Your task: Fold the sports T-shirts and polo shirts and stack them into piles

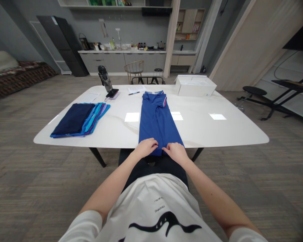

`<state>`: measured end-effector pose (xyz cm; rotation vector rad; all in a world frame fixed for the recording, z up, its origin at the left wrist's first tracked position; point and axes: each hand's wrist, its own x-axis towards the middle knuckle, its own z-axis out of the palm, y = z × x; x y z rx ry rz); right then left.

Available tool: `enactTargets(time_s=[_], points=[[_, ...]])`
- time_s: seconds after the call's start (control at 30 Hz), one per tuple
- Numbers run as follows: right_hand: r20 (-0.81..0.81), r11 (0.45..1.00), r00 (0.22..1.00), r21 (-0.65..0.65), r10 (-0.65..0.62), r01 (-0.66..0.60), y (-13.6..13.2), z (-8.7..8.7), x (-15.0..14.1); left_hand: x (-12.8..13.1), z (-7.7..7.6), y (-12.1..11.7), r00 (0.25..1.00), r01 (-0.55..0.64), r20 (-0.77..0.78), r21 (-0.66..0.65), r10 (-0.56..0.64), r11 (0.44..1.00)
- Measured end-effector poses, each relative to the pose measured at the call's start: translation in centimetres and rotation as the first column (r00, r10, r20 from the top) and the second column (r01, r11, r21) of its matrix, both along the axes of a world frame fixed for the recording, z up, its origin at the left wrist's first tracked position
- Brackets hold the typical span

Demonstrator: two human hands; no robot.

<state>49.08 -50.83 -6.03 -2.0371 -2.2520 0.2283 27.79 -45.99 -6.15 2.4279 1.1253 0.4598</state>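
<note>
The left hand [147,147] and right hand [176,152] curled at the near end of the blue shirt [151,116]; whether they pinched it was unclear; it stretched ahead of them on the surface [200,129].

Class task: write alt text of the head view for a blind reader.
A person's left hand and right hand are at the near end of a blue shirt on a white table. Folded clothes lie stacked at left, a white box farther back at right.
</note>
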Motion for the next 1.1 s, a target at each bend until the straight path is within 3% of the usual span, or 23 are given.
enactTargets(time_s=[0.13,0.33,0.53,0.8,0.93,1.1], points=[[-0.023,0.998,0.999,-0.050,-0.050,0.048,-0.2,0.3,-1.0,2.6,0.5,1.4,0.986,-0.151,0.043,-0.139,0.158,0.979],[-0.052,0.993,0.993,-0.058,-0.104,0.101,-0.5,-0.1,-1.4,5.3,1.2,3.8,0.940,-0.289,0.042,-0.429,0.338,0.856],[-0.020,0.993,0.993,-0.039,-0.115,0.114,-0.9,-0.2,-1.7,6.3,0.9,4.0,0.927,-0.331,0.023,-0.424,0.375,0.843],[0.094,0.989,0.985,0.000,-0.145,0.146,-1.7,-0.5,-3.0,6.9,-0.6,3.8,0.911,-0.362,0.035,-0.412,0.411,0.836],[0.045,0.984,0.983,0.008,-0.176,0.175,-1.6,-0.7,-3.0,6.6,-0.9,3.6,0.894,-0.306,0.140,-0.507,0.427,0.806],[-0.101,0.991,0.986,-0.027,-0.133,0.131,-1.2,0.4,-1.7,5.4,-0.4,3.0,0.847,-0.213,0.279,-0.600,0.452,0.771]])
